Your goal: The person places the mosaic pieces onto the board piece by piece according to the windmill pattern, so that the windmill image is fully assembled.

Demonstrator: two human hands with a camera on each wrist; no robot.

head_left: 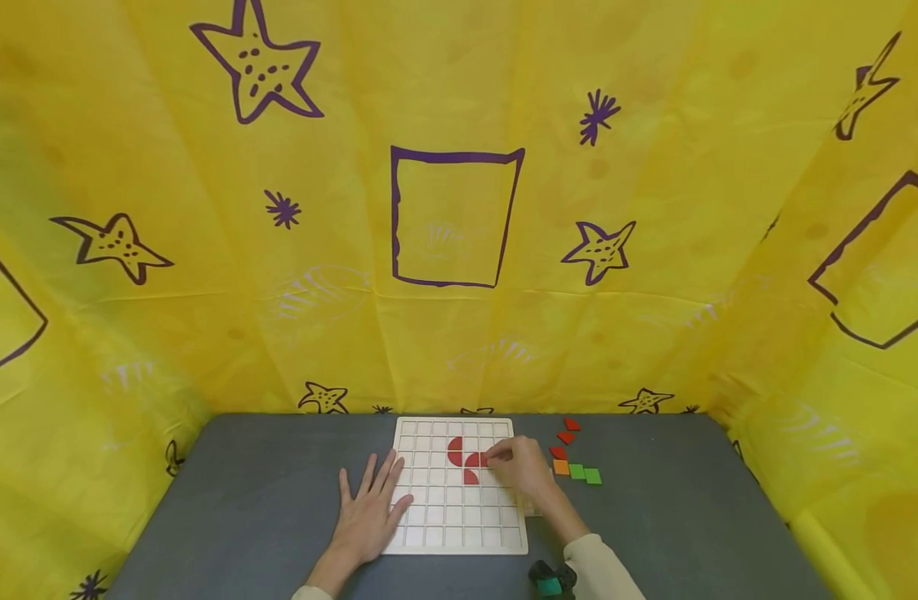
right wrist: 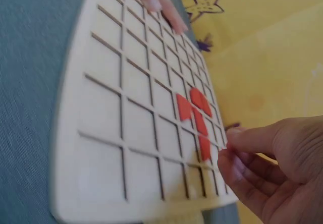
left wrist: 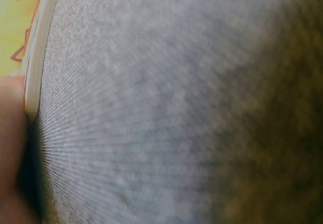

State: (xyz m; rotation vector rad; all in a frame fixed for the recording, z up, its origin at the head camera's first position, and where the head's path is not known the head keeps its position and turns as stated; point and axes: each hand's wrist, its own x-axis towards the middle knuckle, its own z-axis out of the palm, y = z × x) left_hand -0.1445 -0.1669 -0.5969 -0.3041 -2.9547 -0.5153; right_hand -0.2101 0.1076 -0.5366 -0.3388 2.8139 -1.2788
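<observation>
A white board point(head_left: 429, 533) with a square grid lies on the table. Several red quarter-round tiles point(head_left: 455, 457) sit in its cells, toward the back and right of centre. My left hand point(head_left: 365, 517) rests with spread fingers across the board's left edge; the left wrist view shows mostly blurred table. My right hand point(head_left: 522, 467) is over the board's right side, thumb and index fingertips close together beside the rightmost red tile point(right wrist: 204, 148). In the right wrist view these fingertips point(right wrist: 229, 168) appear just off that tile. Whether something thin is between them cannot be seen.
Right of the board lie loose red tiles point(head_left: 566, 437), an orange square tile point(head_left: 561, 467) and two green square tiles point(head_left: 593, 476). A pale piece point(head_left: 534, 507) shows at the board's right edge. Yellow patterned cloth point(head_left: 459, 350) surrounds the grey table point(head_left: 279, 467).
</observation>
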